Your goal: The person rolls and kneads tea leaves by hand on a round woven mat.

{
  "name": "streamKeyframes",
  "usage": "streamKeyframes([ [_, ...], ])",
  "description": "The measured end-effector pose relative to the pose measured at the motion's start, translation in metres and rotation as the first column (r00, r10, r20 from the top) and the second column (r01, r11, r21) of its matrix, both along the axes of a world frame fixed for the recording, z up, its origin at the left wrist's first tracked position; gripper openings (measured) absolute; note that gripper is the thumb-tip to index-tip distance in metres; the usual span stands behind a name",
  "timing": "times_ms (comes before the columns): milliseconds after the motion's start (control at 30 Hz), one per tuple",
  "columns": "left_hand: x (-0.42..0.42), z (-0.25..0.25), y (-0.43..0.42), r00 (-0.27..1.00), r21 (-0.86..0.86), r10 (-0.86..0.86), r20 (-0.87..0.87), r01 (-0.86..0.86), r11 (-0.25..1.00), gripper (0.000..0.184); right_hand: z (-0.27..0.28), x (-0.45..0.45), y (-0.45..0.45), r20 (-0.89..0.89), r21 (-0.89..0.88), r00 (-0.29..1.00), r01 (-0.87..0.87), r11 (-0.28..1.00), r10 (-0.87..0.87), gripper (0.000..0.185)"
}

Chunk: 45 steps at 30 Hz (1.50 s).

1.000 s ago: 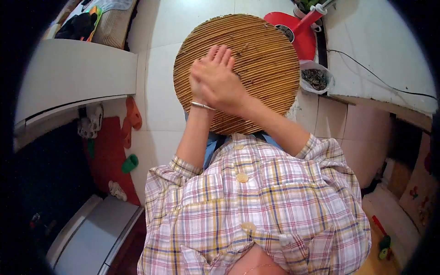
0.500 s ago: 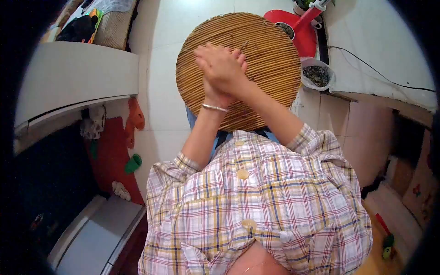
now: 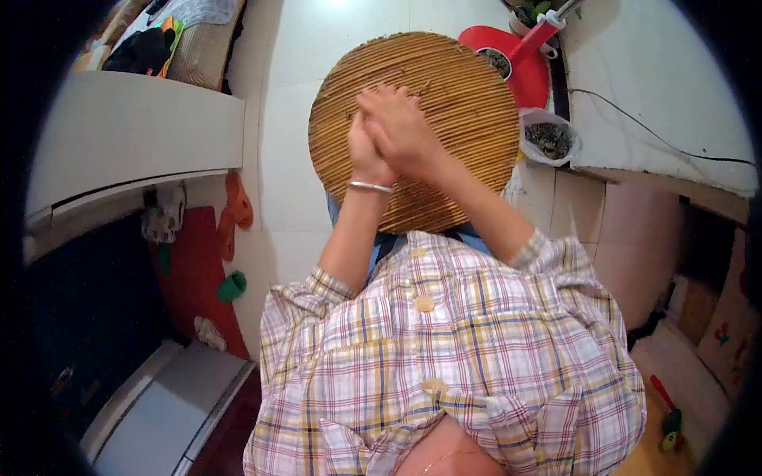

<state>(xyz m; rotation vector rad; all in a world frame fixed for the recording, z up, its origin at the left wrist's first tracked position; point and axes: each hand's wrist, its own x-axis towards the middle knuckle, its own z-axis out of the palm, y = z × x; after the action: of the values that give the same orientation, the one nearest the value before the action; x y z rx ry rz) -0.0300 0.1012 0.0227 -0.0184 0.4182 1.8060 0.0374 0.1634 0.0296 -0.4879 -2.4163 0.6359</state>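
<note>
My right hand (image 3: 403,127) lies over my left hand (image 3: 367,151), palm against palm, above a round tray (image 3: 476,103) of ridged yellow-brown strips. The right fingers point away from me, close together. Beneath them most of the left fingers are hidden, though the left thumb side shows. A silver bangle (image 3: 371,187) circles my left wrist. Whatever may be between the palms cannot be made out. Small dark bits (image 3: 425,83) lie on the tray beyond my fingertips. The tray rests over my lap.
Right of the tray stand a clear plastic bag (image 3: 548,141) of dark dry matter and a red stool (image 3: 530,83) with a cup (image 3: 496,62) on it. A white ledge (image 3: 659,103) runs along the right, a white cabinet (image 3: 143,127) along the left. Orange slippers (image 3: 236,208) lie on the floor.
My right hand has slid across the left, so the left fingertips at the right side no longer show and the left thumb side does. The view has shifted slightly.
</note>
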Motion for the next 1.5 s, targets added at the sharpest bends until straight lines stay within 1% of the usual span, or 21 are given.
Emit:
streamKeyframes([
  [67, -0.005, -0.004, 0.006, 0.999, 0.054, 0.048, -0.004, -0.048, 0.997, 0.054, -0.001, 0.010, -0.023, 0.028, -0.218, 0.995, -0.085, 0.972, 0.094, 0.049],
  [133, 0.024, -0.005, 0.007, 0.996, 0.025, 0.064, -0.057, -0.063, 0.998, 0.055, -0.008, 0.017, -0.020, 0.060, -0.209, 0.994, -0.072, 0.975, 0.087, 0.047],
  [167, 0.035, -0.003, 0.006, 0.953, 0.036, -0.024, -0.301, 0.036, 0.999, 0.056, -0.012, 0.016, -0.013, 0.076, -0.175, 0.995, -0.051, 0.983, 0.066, 0.045],
  [200, 0.031, 0.020, 0.009, 0.998, -0.110, 0.008, 0.068, -0.001, 0.994, 0.060, -0.013, 0.010, 0.004, 0.083, -0.121, 0.996, -0.034, 0.992, 0.044, 0.044],
  [333, 0.003, 0.009, 0.007, 0.999, -0.118, 0.016, -0.046, -0.021, 0.993, 0.061, 0.000, 0.005, 0.010, 0.095, 0.066, 0.994, -0.059, 0.996, 0.052, 0.037],
  [433, 0.010, -0.017, 0.021, 0.996, -0.033, 0.078, -0.031, -0.079, 0.996, 0.060, -0.005, 0.001, -0.004, 0.074, -0.168, 0.996, -0.044, 0.985, 0.057, 0.049],
  [500, 0.024, 0.006, 0.013, 1.000, -0.094, 0.015, -0.008, -0.015, 0.995, 0.057, -0.025, -0.020, 0.027, -0.200, 0.284, 0.976, -0.025, 0.959, 0.084, 0.028],
  [567, 0.020, 0.008, 0.014, 0.999, -0.135, 0.036, 0.025, -0.032, 0.990, 0.051, -0.028, -0.018, 0.041, -0.200, 0.289, 0.978, 0.006, 0.957, 0.054, 0.030],
  [633, 0.008, 0.015, 0.005, 0.999, -0.166, 0.049, 0.022, -0.045, 0.985, 0.051, -0.015, -0.006, 0.025, -0.044, 0.282, 0.997, -0.055, 0.958, 0.070, 0.035],
  [667, -0.005, 0.005, 0.005, 0.998, -0.139, 0.054, -0.029, -0.058, 0.989, 0.050, 0.021, 0.004, 0.001, 0.109, -0.071, 0.991, -0.070, 0.995, 0.078, 0.037],
  [700, -0.007, 0.001, 0.001, 0.994, -0.063, 0.102, -0.034, -0.104, 0.993, 0.055, 0.016, 0.010, -0.019, 0.064, -0.136, 0.997, -0.043, 0.990, 0.053, 0.037],
  [1000, 0.001, -0.010, 0.005, 0.964, -0.044, 0.050, -0.260, -0.063, 0.997, 0.058, -0.026, -0.003, -0.001, -0.101, -0.096, 0.995, -0.027, 0.995, 0.017, 0.040],
  [1067, 0.012, -0.002, 0.004, 0.994, 0.110, 0.089, 0.063, -0.096, 0.989, 0.048, -0.042, -0.027, -0.040, -0.022, -0.018, 0.905, 0.425, 0.905, -0.426, 0.049],
  [1100, 0.026, 0.002, 0.009, 0.995, 0.012, 0.088, -0.052, -0.088, 0.996, 0.047, -0.037, -0.016, -0.035, -0.007, -0.027, 0.904, 0.428, 0.903, -0.428, 0.049],
  [1200, 0.026, 0.003, 0.014, 0.996, -0.116, -0.030, -0.079, 0.021, 0.993, 0.053, 0.005, -0.003, 0.035, -0.224, -0.098, 0.974, -0.004, 0.995, -0.018, 0.037],
  [1233, 0.010, -0.010, 0.007, 0.859, 0.446, -0.289, 0.423, 0.080, 0.891, 0.053, 0.002, -0.005, 0.032, -0.247, -0.219, 0.960, 0.075, 0.973, -0.130, 0.036],
  [1267, 0.001, -0.023, 0.004, 0.861, 0.456, -0.293, 0.415, 0.082, 0.886, 0.053, -0.002, 0.000, 0.023, -0.253, -0.208, 0.959, 0.073, 0.975, -0.126, 0.036],
  [1333, 0.000, 0.006, 0.002, 0.998, -0.115, 0.057, -0.037, -0.060, 0.991, 0.054, 0.020, 0.018, -0.013, -0.049, -0.196, 0.999, 0.014, 0.981, -0.024, 0.036],
  [1400, 0.006, -0.009, 0.009, 0.995, -0.141, 0.080, 0.067, -0.070, 0.988, 0.057, 0.027, 0.007, -0.012, -0.035, -0.209, 0.999, 0.028, 0.978, -0.036, 0.036],
  [1467, 0.029, -0.026, 0.007, 0.997, 0.183, 0.073, 0.002, -0.072, 0.980, 0.056, 0.027, -0.001, -0.011, -0.012, -0.223, 0.998, 0.051, 0.974, -0.055, 0.036],
  [1500, 0.028, 0.012, 0.007, 0.999, -0.089, 0.038, -0.006, -0.039, 0.995, 0.052, -0.001, -0.010, 0.015, -0.174, -0.310, 0.983, 0.007, 0.951, -0.064, 0.035],
])
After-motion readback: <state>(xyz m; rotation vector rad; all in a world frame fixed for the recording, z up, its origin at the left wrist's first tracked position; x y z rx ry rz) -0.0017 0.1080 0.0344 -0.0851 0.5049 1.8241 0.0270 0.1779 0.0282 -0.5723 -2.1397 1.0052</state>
